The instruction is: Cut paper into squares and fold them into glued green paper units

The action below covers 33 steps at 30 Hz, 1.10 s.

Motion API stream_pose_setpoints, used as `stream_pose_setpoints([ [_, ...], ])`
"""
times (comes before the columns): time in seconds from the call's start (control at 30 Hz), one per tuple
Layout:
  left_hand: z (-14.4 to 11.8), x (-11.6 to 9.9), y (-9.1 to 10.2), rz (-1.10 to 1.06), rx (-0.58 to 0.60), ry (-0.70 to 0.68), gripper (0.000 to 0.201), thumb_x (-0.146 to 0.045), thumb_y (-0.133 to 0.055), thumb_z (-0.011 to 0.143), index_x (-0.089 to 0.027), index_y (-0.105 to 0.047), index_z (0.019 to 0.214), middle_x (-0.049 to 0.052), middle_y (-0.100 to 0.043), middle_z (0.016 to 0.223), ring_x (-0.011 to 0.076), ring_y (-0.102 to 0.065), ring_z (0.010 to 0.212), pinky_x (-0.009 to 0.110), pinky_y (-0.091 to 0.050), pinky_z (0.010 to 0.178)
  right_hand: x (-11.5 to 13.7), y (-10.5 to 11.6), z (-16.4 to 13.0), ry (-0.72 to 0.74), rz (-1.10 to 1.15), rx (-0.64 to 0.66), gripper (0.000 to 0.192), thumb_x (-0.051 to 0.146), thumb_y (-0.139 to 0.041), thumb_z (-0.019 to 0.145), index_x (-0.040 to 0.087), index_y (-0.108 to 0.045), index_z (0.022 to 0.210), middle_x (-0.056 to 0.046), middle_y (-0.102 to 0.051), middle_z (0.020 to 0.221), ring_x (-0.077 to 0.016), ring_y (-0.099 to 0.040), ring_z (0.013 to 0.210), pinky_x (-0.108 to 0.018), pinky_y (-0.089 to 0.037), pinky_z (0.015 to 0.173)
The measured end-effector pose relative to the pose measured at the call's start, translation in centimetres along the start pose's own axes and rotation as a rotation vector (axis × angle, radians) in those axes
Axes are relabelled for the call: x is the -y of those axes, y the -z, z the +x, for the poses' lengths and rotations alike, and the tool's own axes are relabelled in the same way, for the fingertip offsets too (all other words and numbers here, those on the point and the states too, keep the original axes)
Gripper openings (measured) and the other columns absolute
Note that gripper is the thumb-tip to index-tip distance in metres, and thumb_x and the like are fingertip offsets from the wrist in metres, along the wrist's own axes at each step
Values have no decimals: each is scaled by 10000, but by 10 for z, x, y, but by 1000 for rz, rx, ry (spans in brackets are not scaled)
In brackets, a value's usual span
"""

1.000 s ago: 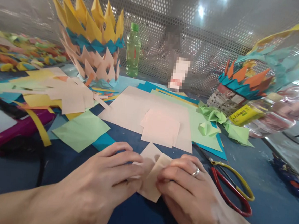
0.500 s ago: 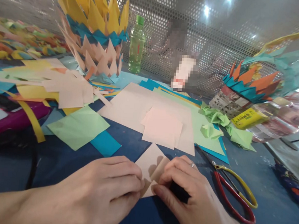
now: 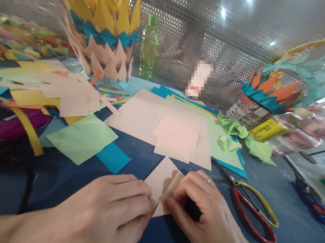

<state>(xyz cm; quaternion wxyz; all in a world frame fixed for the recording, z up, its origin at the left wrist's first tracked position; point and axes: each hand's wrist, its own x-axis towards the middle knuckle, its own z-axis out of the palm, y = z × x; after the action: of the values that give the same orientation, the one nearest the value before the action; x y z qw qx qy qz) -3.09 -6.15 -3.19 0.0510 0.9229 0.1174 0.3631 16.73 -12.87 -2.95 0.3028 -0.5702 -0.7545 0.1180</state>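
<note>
The right hand [image 3: 201, 204] is pinching a folded pale paper [image 3: 157, 178] between thumb and fingers; the left hand [image 3: 110, 206] is covering its left edge, and whether that hand is gripping I cannot tell. The paper is lying between them on the blue table [image 3: 134, 134]. Just beyond, pink squares [image 3: 176, 139] are resting on a large pale sheet [image 3: 132, 110]. Rightward, one pair of scissors [image 3: 234, 181] is lying near; leftward, one green sheet [image 3: 82, 140] is overlapping one blue piece [image 3: 114, 159]. One bottle [image 3: 148, 51] is standing behind.

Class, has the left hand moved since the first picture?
Yes: judged against the large pale sheet, the left hand has moved toward the person.
</note>
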Motion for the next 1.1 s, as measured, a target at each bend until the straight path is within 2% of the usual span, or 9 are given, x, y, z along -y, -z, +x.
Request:
stream_pose_setpoints([
  [0.1, 0, 2, 2, -21, 1, -21, 333, -139, -424, 924, -229, -694, 750, -12, -713, 764, 121, -625, 681, 213, -514, 590, -1, -1, 0, 0, -18, 0, 245, 143, -567, 864, 184, -506, 629, 4, -529, 638, -145, -472, 640, -304, -357, 623],
  [0.2, 0, 6, 7, -56, 40, -40, 293, -114, -428, 869, -225, -695, 916, 2, -735, 921, 151, -657, 855, 230, -552, 762, -1, -2, -2, 0, -31, 6, 221, 148, -583, 858, 183, -521, 648, -1, -540, 662, -153, -473, 657, -307, -352, 625],
  [0.3, 0, 14, 12, -34, 140, 51, 453, -24, -387, 800, -210, -637, 1129, 25, -680, 1184, 177, -602, 1109, 292, -504, 948, -1, -1, -3, 3, -25, 17, 186, 158, -602, 851, 184, -538, 678, -1, -548, 687, -158, -477, 676, -306, -351, 626],
  [0.4, 1, 24, 13, -46, 256, 111, 522, 38, -359, 783, -242, -626, 1134, 9, -625, 1276, 168, -549, 1197, 345, -440, 1032, -1, 1, -4, -8, -26, 22, 192, 176, -599, 862, 186, -534, 681, -1, -543, 693, -160, -473, 683, -309, -353, 636],
  [0.57, 10, 31, 15, -278, 296, 143, 328, 1, -413, 886, -221, -649, 833, -11, -680, 1057, 125, -587, 1042, 241, -454, 903, -1, 2, -6, -40, -21, 41, 213, 234, -615, 879, 188, -532, 687, -5, -545, 716, -169, -473, 713, -314, -350, 656],
  [0.67, 18, 30, 18, -437, 361, 173, 251, -59, -492, 913, -205, -623, 758, -45, -677, 836, 90, -602, 855, 191, -438, 807, 0, 3, -7, -43, -1, 49, 215, 230, -628, 872, 190, -526, 688, 2, -539, 711, -164, -471, 710, -310, -345, 659],
  [0.73, 21, 28, 19, -502, 414, 206, 230, -75, -538, 905, -209, -620, 737, -69, -654, 766, 72, -585, 785, 177, -418, 784, 0, 4, -7, -46, 12, 59, 215, 211, -634, 866, 189, -522, 684, 6, -536, 705, -157, -469, 700, -308, -346, 663],
  [0.9, 18, 23, 14, -507, 448, 262, 229, -87, -579, 893, -230, -634, 723, -88, -634, 780, 75, -554, 810, 210, -362, 824, 1, 5, -5, -36, 37, 67, 223, 211, -636, 869, 184, -523, 679, 6, -538, 707, -152, -472, 704, -311, -360, 690],
  [1.1, 15, 15, 2, -411, 381, 316, 223, -148, -551, 922, -213, -596, 714, -64, -582, 713, 114, -508, 749, 277, -339, 758, 2, 4, -7, -54, 16, 77, 216, 217, -621, 874, 186, -525, 683, -3, -538, 715, -167, -475, 718, -317, -351, 671],
])
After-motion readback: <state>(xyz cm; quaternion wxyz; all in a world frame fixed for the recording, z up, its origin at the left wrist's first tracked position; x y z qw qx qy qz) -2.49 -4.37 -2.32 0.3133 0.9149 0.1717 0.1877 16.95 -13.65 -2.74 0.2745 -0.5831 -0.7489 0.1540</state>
